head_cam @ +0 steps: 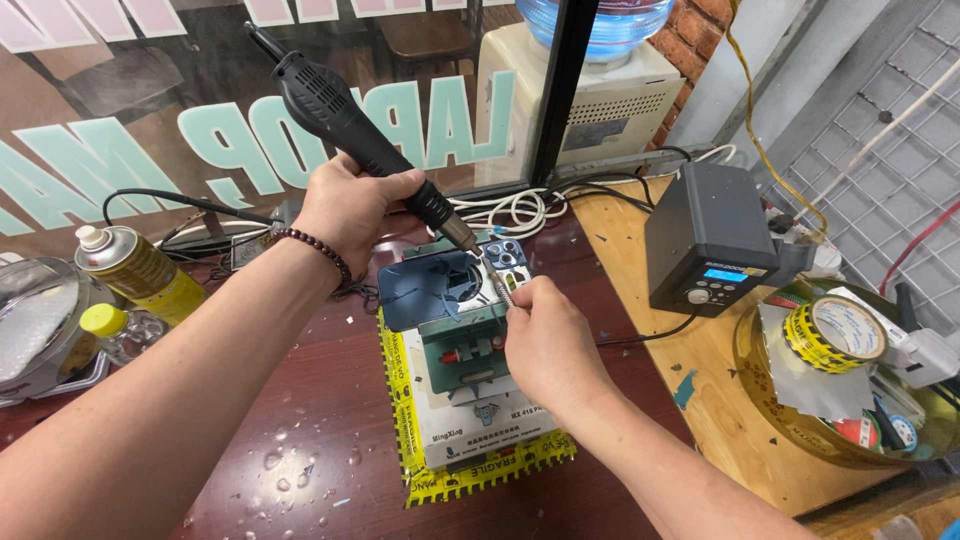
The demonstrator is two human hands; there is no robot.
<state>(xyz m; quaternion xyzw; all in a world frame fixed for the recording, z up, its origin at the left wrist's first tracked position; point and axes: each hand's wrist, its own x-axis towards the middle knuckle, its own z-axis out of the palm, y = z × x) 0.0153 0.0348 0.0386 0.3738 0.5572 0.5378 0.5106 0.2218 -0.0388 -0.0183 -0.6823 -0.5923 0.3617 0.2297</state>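
This is a small electronics repair shop, with a workbench set right against a street-facing glass window (200,120) that carries large stuck-on lettering. A grey soldering station with a lit blue display (712,240) stands on a wooden benchtop (720,400), cables (520,205) coil along the window ledge, and a phone (505,255) sits clamped in a green fixture (455,345). A yellow spray can (135,270), a bowl of tape rolls and odd bits (850,370), a wire grid panel (890,170) and a water dispenser (600,70) crowd the cramped corner.
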